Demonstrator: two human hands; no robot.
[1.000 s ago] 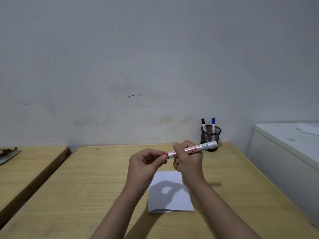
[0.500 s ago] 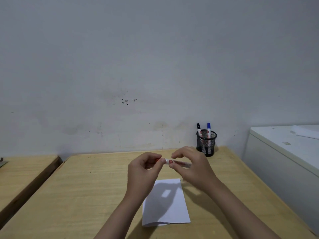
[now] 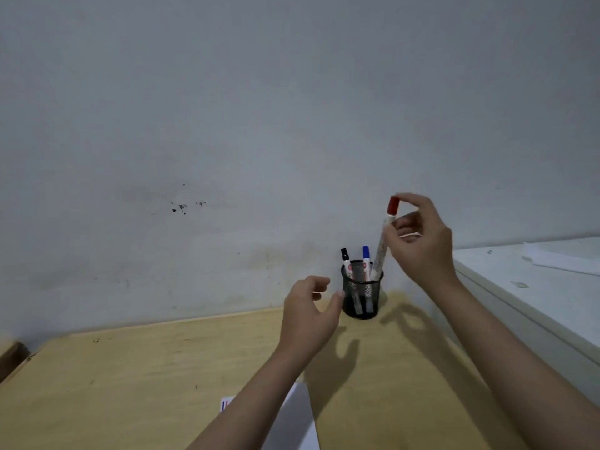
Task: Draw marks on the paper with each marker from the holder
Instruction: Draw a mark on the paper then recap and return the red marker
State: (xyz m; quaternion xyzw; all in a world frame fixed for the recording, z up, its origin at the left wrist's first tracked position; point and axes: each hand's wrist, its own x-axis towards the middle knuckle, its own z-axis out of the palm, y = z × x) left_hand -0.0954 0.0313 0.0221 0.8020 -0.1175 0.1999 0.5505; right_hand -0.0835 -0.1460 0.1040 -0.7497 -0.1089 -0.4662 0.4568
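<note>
A black mesh holder (image 3: pixel 362 297) stands at the back of the wooden table, by the wall. A black-capped marker (image 3: pixel 346 261) and a blue-capped marker (image 3: pixel 366 259) stand in it. My right hand (image 3: pixel 418 241) pinches the capped red marker (image 3: pixel 384 238) near its top; the marker stands tilted with its lower end inside the holder's rim. My left hand (image 3: pixel 308 316) hovers just left of the holder, fingers curled apart, holding nothing. The white paper (image 3: pixel 292 420) lies near the front edge, mostly hidden by my left forearm; red and blue marks show at its left corner.
The wooden table (image 3: pixel 146 378) stretches to the left and front. A white cabinet (image 3: pixel 535 287) stands close on the right with a sheet of paper on top. A grey wall rises right behind the holder. Another wooden surface's edge (image 3: pixel 11 355) shows at far left.
The red marker, earlier held level between both hands above the paper, now has its cap on and stands in the holder under my right hand. My left hand let go and moved beside the holder.
</note>
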